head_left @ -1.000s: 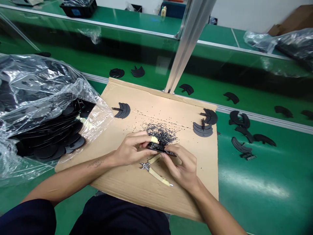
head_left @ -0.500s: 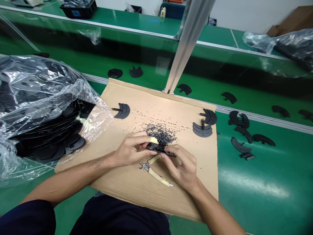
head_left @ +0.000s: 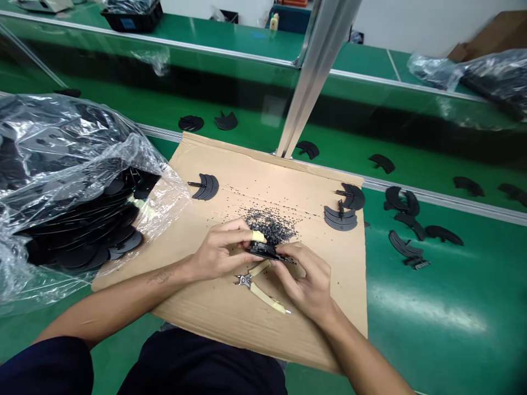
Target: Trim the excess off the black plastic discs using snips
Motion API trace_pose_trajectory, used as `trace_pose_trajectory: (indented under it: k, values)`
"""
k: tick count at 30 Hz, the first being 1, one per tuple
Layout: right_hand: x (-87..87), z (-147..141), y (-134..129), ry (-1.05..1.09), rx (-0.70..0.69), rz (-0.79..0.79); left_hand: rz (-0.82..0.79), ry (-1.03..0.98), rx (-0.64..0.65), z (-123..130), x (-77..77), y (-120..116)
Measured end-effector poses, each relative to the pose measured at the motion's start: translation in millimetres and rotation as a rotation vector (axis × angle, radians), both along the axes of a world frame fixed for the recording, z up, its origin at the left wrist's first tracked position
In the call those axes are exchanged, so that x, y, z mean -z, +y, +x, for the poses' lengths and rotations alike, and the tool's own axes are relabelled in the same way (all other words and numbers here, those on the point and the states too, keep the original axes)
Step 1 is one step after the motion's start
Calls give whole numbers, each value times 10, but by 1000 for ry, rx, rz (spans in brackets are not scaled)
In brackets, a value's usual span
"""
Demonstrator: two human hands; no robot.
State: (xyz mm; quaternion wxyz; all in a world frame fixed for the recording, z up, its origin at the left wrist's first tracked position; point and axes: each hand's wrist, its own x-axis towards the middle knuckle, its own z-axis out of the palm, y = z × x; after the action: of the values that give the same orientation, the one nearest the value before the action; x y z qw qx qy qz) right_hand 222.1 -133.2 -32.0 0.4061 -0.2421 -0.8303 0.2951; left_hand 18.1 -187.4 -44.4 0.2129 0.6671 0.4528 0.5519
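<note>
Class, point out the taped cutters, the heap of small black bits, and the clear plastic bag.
Taped cutters (head_left: 245,281), head view, metal pivot.
Heap of small black bits (head_left: 269,226), head view, heap's middle.
Clear plastic bag (head_left: 172,189), head view, film near its mouth.

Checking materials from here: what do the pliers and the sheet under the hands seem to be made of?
The pliers look like steel, shiny metal at the head; their cream grips could be tape or plastic. The sheet looks like matte brown cardboard, with creased folds.
</note>
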Motion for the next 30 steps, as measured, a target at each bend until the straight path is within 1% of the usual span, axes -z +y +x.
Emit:
trace_pose_trajectory:
  k: [5, 14, 23, 30]
  values:
    - [13, 13, -2, -21, 8, -29, 16, -11, 3, -7, 2, -3]
    - [24, 20, 14, -21, -30, 5, 51, 23, -6, -9, 6, -2]
    - [-13, -19, -14, -34, 9, -64, -67, 65, -35, -11, 16, -21]
    - [9, -25, -16, -44, 34, -75, -99, 61, -11, -5, 13, -19]
